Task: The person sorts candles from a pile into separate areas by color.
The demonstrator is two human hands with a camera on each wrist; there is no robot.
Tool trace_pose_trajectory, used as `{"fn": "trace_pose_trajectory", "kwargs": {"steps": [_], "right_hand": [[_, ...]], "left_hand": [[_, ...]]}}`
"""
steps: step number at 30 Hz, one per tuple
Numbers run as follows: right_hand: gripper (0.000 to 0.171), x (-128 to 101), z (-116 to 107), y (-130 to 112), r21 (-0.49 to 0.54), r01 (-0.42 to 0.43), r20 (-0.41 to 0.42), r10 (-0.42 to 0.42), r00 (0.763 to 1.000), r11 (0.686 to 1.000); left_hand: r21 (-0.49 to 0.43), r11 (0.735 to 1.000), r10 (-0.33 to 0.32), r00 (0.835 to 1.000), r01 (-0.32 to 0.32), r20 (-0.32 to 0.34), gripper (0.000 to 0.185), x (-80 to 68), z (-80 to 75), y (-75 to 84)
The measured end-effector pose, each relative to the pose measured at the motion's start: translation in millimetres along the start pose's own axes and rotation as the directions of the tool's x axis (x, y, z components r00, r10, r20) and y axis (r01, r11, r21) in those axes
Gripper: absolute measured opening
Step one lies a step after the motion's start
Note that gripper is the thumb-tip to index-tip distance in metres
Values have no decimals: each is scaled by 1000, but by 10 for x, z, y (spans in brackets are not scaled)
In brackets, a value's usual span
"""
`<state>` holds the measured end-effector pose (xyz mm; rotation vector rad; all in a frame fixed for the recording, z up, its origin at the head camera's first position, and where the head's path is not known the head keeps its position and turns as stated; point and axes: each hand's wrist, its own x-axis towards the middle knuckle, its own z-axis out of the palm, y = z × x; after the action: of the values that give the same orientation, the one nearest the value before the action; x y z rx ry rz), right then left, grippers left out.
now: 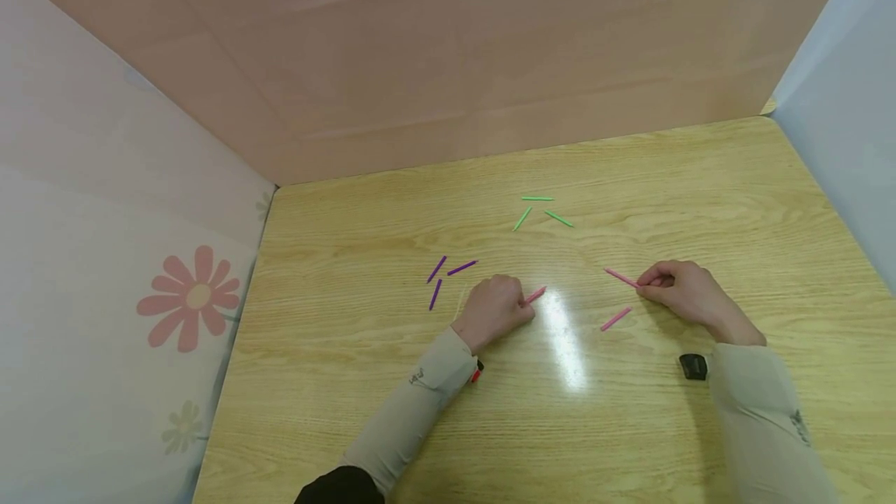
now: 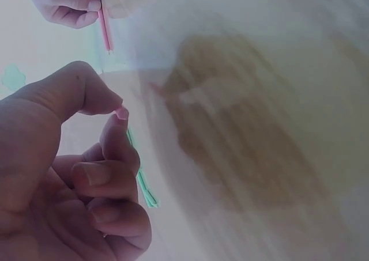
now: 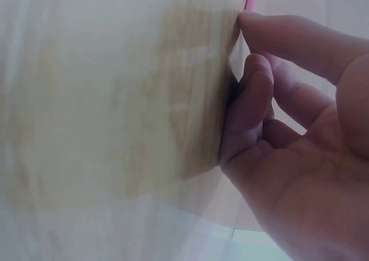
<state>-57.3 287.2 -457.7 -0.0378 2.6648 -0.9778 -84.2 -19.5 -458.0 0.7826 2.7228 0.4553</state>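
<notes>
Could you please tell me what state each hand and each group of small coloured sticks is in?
Left hand: pinches a pink stick.
Right hand: pinches another pink stick.
Third pink stick: lies loose on the wooden table.
Three purple sticks: lie loose.
Three green sticks: lie loose.

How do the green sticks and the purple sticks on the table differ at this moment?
The green sticks lie farther from the person, toward the back wall; the purple sticks lie nearer, just beside the left hand. The green sticks are bright green, the purple sticks dark violet. The green sticks are clear of both hands, whereas the purple sticks sit close to the left hand's knuckles. Both are loose groups of three short thin sticks lying flat on the wooden table.
</notes>
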Motion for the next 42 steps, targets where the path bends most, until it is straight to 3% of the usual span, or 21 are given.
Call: {"fn": "trace_pose_trajectory", "kwargs": {"steps": [15,24,42], "right_hand": [[20,-11,7,-2,-2,1,-9,-1,1000,1000],[20,-19,8,-10,-3,-3,-14,3,1000,1000],[16,-37,4,-55,2,6,-27,-6,1000,1000]], "left_hand": [[29,997,69,994,-72,90,43,201,-17,264],[35,993,113,989,-117,91,41,316,-21,414],[139,975,159,981,-173,109,29,492,58,531]]}}
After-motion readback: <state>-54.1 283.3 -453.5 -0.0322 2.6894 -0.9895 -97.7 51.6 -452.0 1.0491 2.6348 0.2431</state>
